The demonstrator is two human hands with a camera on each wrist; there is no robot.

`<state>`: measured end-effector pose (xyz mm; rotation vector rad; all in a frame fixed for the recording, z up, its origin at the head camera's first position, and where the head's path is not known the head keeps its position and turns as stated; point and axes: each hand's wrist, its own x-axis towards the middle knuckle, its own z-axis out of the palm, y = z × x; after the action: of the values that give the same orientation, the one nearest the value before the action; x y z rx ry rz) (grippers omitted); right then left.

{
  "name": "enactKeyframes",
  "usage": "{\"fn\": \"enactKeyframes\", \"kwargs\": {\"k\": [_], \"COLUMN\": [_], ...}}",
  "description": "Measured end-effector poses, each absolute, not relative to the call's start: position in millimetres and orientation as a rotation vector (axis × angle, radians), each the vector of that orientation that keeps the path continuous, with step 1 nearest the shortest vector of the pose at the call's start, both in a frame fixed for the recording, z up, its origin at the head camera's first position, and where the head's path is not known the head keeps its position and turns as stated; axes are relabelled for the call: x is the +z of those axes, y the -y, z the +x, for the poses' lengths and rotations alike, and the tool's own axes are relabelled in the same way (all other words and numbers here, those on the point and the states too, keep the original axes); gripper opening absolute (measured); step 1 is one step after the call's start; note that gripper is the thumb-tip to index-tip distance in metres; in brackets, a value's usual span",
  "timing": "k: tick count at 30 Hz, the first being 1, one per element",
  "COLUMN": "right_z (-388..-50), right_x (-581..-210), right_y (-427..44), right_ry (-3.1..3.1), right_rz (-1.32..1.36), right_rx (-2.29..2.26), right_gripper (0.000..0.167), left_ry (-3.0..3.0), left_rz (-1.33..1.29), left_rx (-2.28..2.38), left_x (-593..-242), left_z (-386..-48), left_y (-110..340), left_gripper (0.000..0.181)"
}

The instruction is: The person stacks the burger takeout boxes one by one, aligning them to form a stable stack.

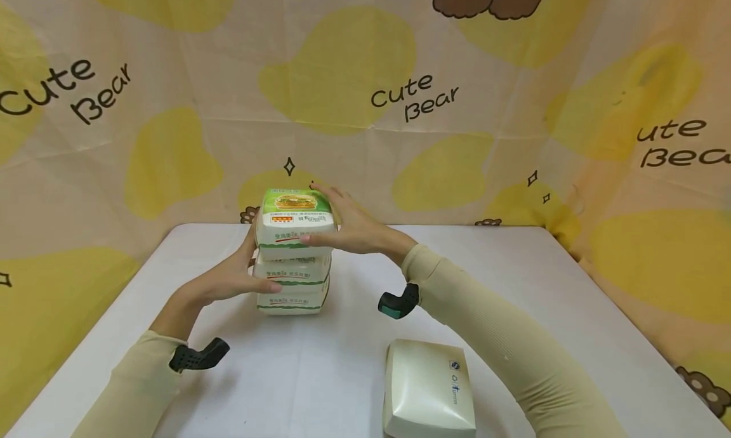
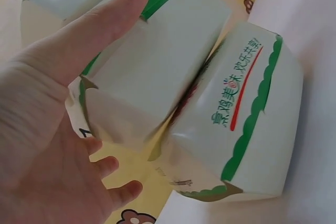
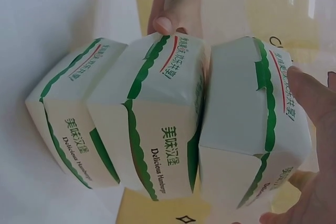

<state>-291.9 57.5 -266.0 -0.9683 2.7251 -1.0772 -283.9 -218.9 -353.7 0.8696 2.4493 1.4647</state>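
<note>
Three paper hamburger boxes are stacked toward the back left of the table in the head view. The top box (image 1: 296, 235) has a green lid with a burger picture. My right hand (image 1: 358, 227) grips its right side, thumb on the front and fingers toward the back. Below it, the middle box (image 3: 149, 114) sits on the bottom box (image 2: 236, 114), slightly askew. My left hand (image 1: 228, 276) holds the middle box from the left, with its thumb on the front. The left wrist view shows the other left fingertips spread beside the box's left side.
Another hamburger box (image 1: 428, 387) lies near the table's front edge, right of centre, with its plain side up. Behind the white table (image 1: 348, 336) hangs a printed cloth (image 1: 342, 63) with yellow patches and lettering. My right forearm (image 1: 502, 343) passes over the table's right half.
</note>
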Motion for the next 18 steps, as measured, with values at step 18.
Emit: {"fn": "enactKeyframes", "kwargs": {"k": [18], "right_z": [-287], "right_x": [-259], "right_y": [-87], "right_ry": [-2.719], "right_rz": [-0.926], "right_rx": [-1.138], "right_gripper": [0.092], "left_ry": [-2.567], "left_rz": [0.825], "left_rx": [1.38], "left_x": [-334], "left_z": [-277], "left_y": [240], "left_gripper": [0.128]}}
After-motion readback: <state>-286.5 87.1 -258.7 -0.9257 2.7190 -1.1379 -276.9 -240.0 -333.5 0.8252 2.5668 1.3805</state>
